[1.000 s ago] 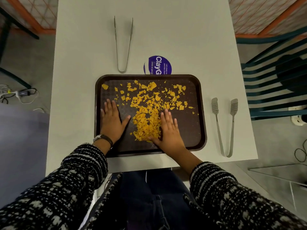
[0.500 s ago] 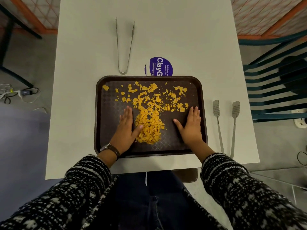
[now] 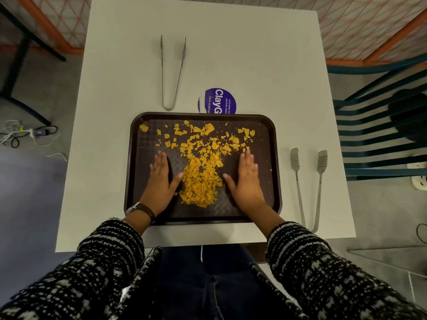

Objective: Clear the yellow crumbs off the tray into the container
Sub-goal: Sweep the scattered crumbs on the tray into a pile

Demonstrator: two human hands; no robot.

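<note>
A dark brown tray point(image 3: 276, 162) lies on the white table in front of me. Yellow crumbs point(image 3: 200, 179) form a heap at its middle, and looser bits spread toward the far rim. My left hand point(image 3: 160, 181) rests flat on the tray just left of the heap, thumb touching the crumbs. My right hand point(image 3: 246, 181) lies flat to the right of the heap, fingers straight, thumb pointing toward it. No container shows in view.
Slim metal tongs point(image 3: 173, 70) lie on the table beyond the tray. Wider-tipped tongs point(image 3: 308, 181) lie right of it. A purple round sticker point(image 3: 219, 101) peeks out behind the far rim. A dark slatted chair point(image 3: 381, 125) stands at the right.
My right hand slid from the heap out to the right rim, then came back in toward the pile. My left hand moved right against the heap, then eased slightly left.
</note>
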